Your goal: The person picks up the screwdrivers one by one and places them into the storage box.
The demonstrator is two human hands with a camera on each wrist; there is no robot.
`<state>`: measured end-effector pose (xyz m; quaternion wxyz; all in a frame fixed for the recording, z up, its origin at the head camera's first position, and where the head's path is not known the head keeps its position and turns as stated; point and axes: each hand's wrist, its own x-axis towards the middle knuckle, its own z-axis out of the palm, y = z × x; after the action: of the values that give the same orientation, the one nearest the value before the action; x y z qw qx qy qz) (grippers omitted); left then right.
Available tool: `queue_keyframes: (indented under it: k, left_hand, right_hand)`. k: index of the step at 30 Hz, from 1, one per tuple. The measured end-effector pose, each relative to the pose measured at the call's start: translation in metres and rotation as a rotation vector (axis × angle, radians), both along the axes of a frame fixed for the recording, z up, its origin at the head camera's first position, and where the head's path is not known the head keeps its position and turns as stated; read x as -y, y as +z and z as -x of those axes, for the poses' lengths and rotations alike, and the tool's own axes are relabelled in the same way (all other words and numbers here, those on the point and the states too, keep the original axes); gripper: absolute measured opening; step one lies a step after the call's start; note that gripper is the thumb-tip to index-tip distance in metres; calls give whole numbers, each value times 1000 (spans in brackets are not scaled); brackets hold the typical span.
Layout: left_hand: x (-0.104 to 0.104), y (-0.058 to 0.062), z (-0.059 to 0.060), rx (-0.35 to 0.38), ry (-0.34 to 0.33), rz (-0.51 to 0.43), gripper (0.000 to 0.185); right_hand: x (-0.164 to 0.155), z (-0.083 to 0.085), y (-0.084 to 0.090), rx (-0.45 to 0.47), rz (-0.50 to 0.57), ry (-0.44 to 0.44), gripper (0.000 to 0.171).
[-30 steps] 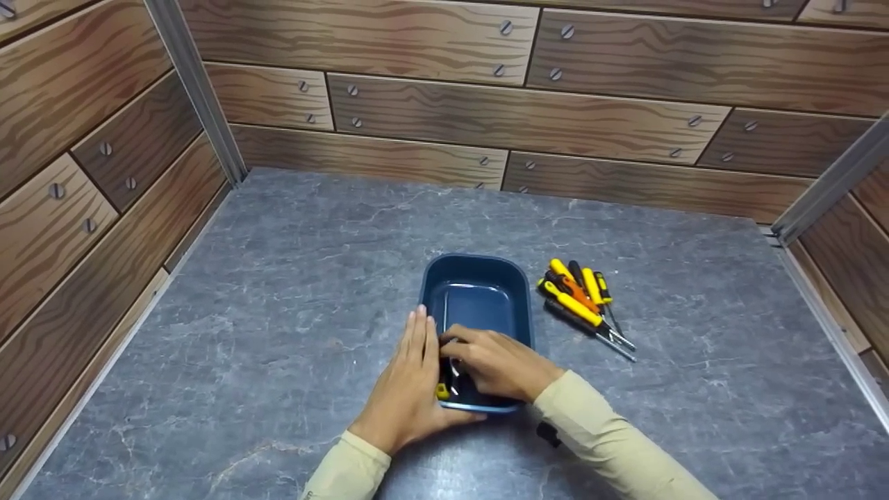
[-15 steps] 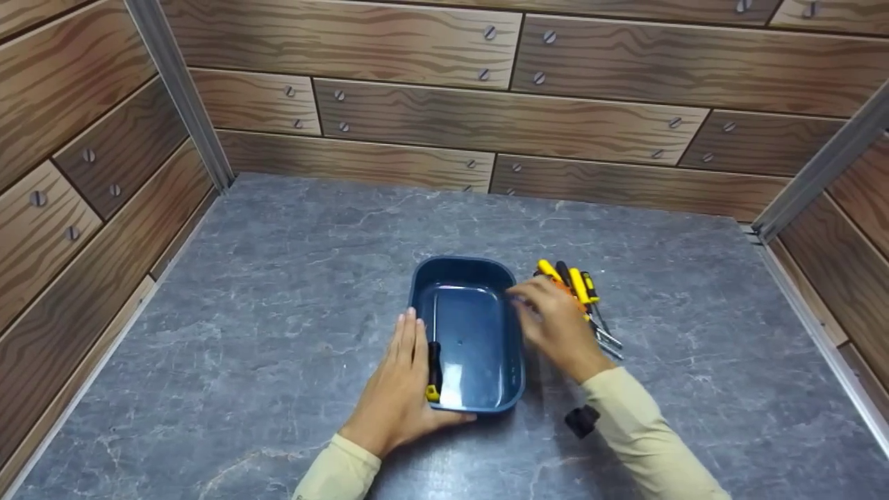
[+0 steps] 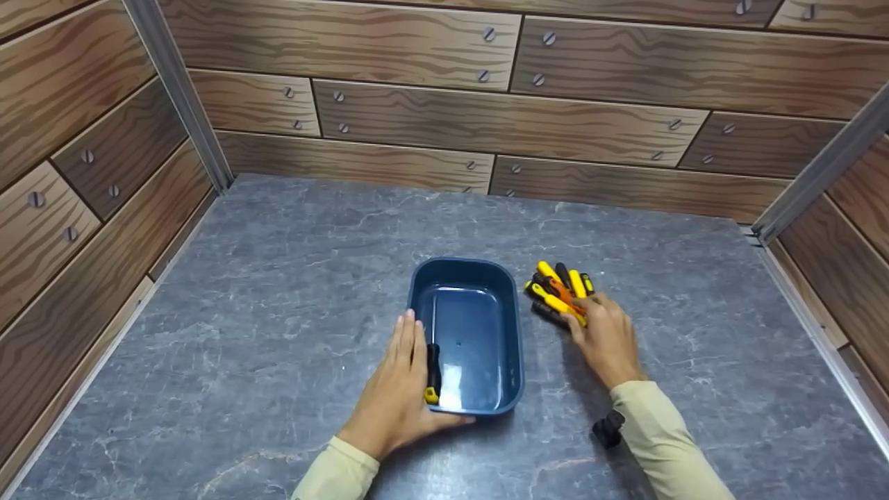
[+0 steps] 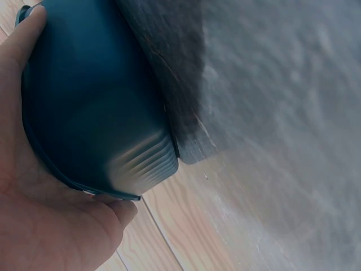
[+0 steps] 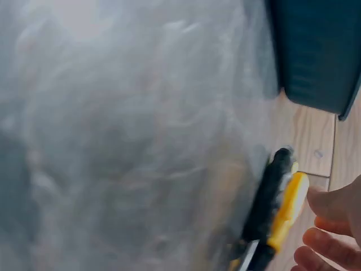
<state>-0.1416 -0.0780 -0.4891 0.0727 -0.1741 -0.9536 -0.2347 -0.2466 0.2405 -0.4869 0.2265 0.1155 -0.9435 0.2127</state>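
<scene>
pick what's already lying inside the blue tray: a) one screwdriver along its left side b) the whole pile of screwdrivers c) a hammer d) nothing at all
a: a single black-and-yellow screwdriver lies along the left inner wall of the blue tray, while the other screwdrivers sit on the table to its right.

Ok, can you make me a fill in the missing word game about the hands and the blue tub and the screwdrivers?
1. The left hand rests against the side of the dark ____ tub.
2. Inside the tub lies ____ screwdriver.
3. The right hand reaches the pile of screwdrivers lying on the ____ side of the tub.
4. The tabletop looks like grey ____.

Missing words: blue; one; right; marble
</scene>
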Motion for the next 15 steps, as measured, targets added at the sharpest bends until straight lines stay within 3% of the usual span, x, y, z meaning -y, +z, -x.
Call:
queue_keyframes:
  k: [15]
  left_hand:
    - [0, 0, -1, -27, -6, -19, 142]
  right_hand:
    - [-4, 2, -7, 80, -16, -64, 21]
